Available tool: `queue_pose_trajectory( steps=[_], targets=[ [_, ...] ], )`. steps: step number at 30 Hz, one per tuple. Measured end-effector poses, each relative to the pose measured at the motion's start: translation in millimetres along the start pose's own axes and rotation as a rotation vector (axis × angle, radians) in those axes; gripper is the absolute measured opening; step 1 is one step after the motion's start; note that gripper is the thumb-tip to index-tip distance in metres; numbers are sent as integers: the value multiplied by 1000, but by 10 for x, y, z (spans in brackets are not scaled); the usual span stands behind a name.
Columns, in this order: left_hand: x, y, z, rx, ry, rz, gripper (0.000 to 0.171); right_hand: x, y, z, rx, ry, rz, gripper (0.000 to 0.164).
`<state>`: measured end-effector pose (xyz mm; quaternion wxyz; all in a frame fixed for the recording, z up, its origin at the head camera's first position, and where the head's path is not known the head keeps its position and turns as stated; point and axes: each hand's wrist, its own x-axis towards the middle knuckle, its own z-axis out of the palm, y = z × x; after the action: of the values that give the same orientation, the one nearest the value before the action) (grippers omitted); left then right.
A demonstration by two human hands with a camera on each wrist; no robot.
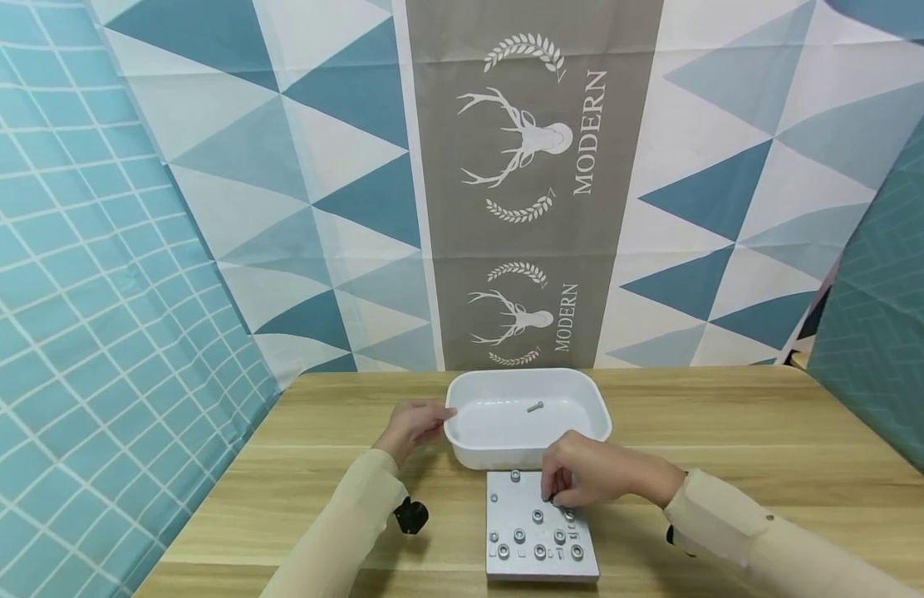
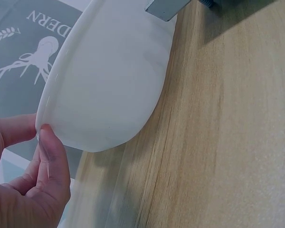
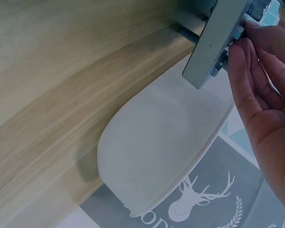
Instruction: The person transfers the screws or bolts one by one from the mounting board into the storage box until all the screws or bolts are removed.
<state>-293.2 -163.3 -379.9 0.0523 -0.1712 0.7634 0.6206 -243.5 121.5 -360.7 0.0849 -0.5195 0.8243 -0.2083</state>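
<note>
My left hand (image 1: 415, 423) pinches the left rim of a white plastic basin (image 1: 522, 458), thumb outside, as the left wrist view also shows. Just in front of the basin is a silver metal plate (image 1: 513, 505) with several socket-head bolts (image 1: 538, 517) standing in it. Over the plate's right side, my right hand (image 1: 592, 469) has thumb and fingers curled together at a bolt head. In the right wrist view its fingertips (image 3: 236, 52) pinch there, mostly hiding that bolt. Threaded shanks (image 3: 188, 34) stick out below the plate. One loose bolt (image 1: 535, 407) lies inside the basin.
Everything stands on a light wood-grain table (image 1: 701, 432). A patterned cloth (image 1: 342, 208) hangs behind its far edge, a blue checked cloth (image 1: 81, 332) at the left and a green one (image 1: 881, 332) at the right.
</note>
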Motion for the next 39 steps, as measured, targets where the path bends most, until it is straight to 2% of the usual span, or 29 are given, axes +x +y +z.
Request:
queue_pose_trajectory(
  steps=[6, 14, 29, 39],
  targets=[
    [28, -13, 8, -14, -7, 6, 30, -18, -36, 8, -12, -3, 1, 11],
    [15, -15, 10, -9, -8, 11, 32, -28, -26, 9, -26, 39, -56, 10],
    [19, -14, 7, 1, -4, 15, 31, -56, 45, 60, 40, 105, -62, 11],
    [7, -10, 12, 8, 8, 3, 32, -71, 56, 43, 92, 119, -54, 12]
  ],
)
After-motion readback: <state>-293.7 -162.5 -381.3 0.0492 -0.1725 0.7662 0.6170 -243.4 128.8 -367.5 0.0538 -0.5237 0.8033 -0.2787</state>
